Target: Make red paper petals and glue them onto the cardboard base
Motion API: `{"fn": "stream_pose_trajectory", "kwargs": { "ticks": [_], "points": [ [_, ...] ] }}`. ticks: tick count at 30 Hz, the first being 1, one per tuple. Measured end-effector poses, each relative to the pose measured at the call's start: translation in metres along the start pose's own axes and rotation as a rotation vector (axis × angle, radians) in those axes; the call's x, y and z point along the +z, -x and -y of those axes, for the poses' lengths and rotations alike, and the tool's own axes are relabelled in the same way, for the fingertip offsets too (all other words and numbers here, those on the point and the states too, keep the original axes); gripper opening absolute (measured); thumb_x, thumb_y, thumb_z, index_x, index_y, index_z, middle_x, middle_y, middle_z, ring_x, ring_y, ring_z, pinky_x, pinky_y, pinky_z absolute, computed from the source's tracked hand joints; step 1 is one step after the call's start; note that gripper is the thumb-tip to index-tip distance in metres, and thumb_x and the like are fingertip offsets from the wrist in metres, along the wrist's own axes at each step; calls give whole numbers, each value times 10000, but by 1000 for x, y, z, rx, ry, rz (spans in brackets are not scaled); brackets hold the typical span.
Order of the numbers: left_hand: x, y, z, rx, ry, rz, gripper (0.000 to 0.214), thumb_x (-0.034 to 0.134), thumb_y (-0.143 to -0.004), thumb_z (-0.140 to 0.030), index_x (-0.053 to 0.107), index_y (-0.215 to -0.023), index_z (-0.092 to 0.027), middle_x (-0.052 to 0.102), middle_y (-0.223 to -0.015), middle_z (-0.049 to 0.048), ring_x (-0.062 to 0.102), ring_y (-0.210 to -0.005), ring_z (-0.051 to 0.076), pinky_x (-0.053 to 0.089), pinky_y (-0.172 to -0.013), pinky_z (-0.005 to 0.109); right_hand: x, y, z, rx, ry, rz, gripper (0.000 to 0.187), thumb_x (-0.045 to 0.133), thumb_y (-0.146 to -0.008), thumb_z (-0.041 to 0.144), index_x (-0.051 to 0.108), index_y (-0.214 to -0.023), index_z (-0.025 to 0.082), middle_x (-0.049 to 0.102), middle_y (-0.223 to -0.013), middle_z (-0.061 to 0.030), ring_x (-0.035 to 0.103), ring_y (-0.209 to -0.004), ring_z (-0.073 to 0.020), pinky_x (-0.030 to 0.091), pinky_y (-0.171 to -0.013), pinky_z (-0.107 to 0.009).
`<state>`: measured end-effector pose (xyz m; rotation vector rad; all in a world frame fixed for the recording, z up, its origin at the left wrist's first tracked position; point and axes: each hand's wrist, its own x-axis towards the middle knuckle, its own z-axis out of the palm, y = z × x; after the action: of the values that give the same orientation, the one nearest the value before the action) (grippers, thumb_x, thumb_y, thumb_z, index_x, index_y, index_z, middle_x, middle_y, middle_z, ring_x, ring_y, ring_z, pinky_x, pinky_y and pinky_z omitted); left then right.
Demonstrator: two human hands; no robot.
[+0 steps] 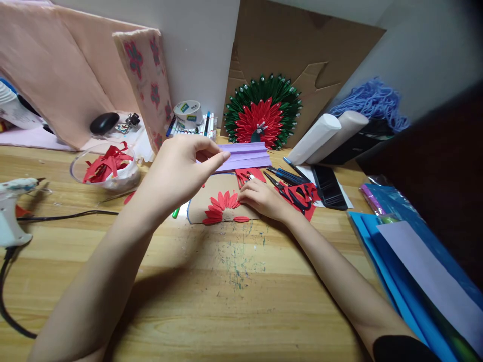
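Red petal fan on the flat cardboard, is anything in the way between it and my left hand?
Nothing visible: the space from your raised left hand down to the red petal fan looks open. Your right hand is at the fan's right side, beside that path.

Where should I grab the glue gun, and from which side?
Grip the glue gun by its handle, probably best from the near side: the handle extends toward you, while the nozzle points right, away from your grip.

A black sleeve [402,348] — its edge is curved — ends near the right elbow [372,324], while left hand [184,163] and right hand [260,197] are bare.
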<state>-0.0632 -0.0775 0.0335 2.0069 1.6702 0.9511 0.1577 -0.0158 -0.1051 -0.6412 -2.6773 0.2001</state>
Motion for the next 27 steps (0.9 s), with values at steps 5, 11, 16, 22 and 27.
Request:
{"fn": "stream_pose_trajectory", "kwargs": {
  "ticks": [5, 11, 16, 22, 27],
  "points": [
    [-1, -1, -2, -4, 1, -5, 224, 576, -795, -339, 701, -756, -157, 685, -736, 42, 592, -689, 148, 441, -696, 296, -1, -2, 5, -42, 147, 17, 214, 438, -935, 223, 624, -845, 166, 634, -899, -89, 521, -849, -199, 428, -696, -321],
    [-1, 0, -4, -14, 1, -6, 212, 580, -797, -325, 697, -752, -155, 678, -719, 32, 585, -674, 143, 442, -703, 295, -1, -2, 8, -59, 238, 41, 195, 426, -932, 170, 618, -897, 165, 637, -939, -84, 519, -876, -205, 424, -702, -314],
    [2, -2, 0, -8, -22, 30, 219, 564, -812, -331, 700, -766, -165, 688, -751, 33, 594, -682, 147, 437, -671, 287, 0, 0, 4, -67, 197, 6, 193, 430, -930, 182, 621, -902, 182, 635, -921, -80, 527, -861, -200, 441, -698, -317],
    [45, -8, 26, -15, -84, 365, 158, 566, -788, -264, 690, -786, -167, 703, -777, 52, 618, -713, 178, 434, -637, 294, -4, 10, 8, 21, -80, -85, 101, 537, -866, 214, 615, -918, 178, 623, -941, -89, 559, -872, -197, 482, -762, -350],
    [90, -7, 51, 98, -149, 406, 130, 580, -760, -248, 650, -834, -167, 689, -856, 71, 618, -790, 214, 448, -671, 308, 1, 15, 16, 21, -133, -74, 159, 516, -848, 163, 606, -975, 200, 621, -1027, -90, 556, -957, -219, 496, -818, -389]
  ]
}}
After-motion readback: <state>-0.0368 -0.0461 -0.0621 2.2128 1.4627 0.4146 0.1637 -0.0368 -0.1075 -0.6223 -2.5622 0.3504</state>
